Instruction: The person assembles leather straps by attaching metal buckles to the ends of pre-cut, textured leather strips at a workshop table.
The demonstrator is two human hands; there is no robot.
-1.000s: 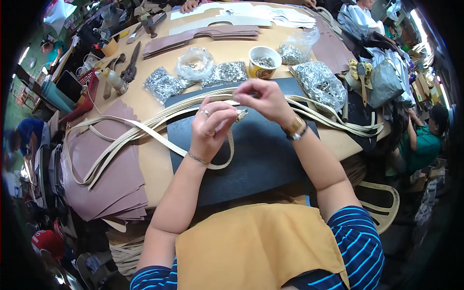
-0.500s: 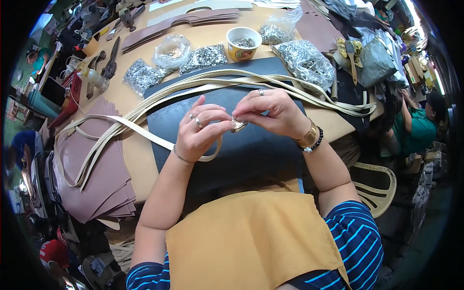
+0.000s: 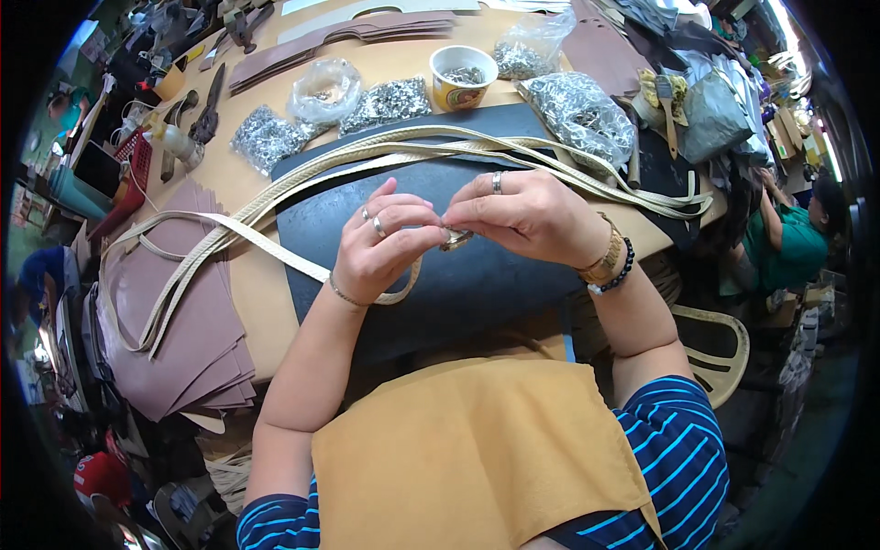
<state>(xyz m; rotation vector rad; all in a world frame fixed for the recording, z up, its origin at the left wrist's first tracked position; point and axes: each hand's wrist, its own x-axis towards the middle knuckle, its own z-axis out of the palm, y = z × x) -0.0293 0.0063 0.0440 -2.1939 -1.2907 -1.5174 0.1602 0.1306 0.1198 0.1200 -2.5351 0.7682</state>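
My left hand [image 3: 380, 247] and my right hand [image 3: 527, 215] meet above a dark mat [image 3: 495, 275] on the workbench. Between their fingertips they pinch a small metal buckle [image 3: 456, 240] at the end of a cream woven strap [image 3: 266, 247]. The strap loops under my left hand and trails off to the left over the tan tabletop. Several more cream straps [image 3: 458, 147] lie across the far edge of the mat. I wear rings on both hands, a thin bracelet on the left wrist, a watch and bead bracelet on the right.
Bags of small metal fittings [image 3: 577, 110] and a yellow cup [image 3: 461, 78] of them stand behind the mat. Mauve leather pieces [image 3: 183, 339] are stacked at the left. Scissors [image 3: 209, 105] and tools lie at the far left. A person in green [image 3: 788, 243] sits at the right.
The view has tilted down, so the bench sits higher in frame. My hands stay together on the buckle and strap end, the fingers shifting slightly.
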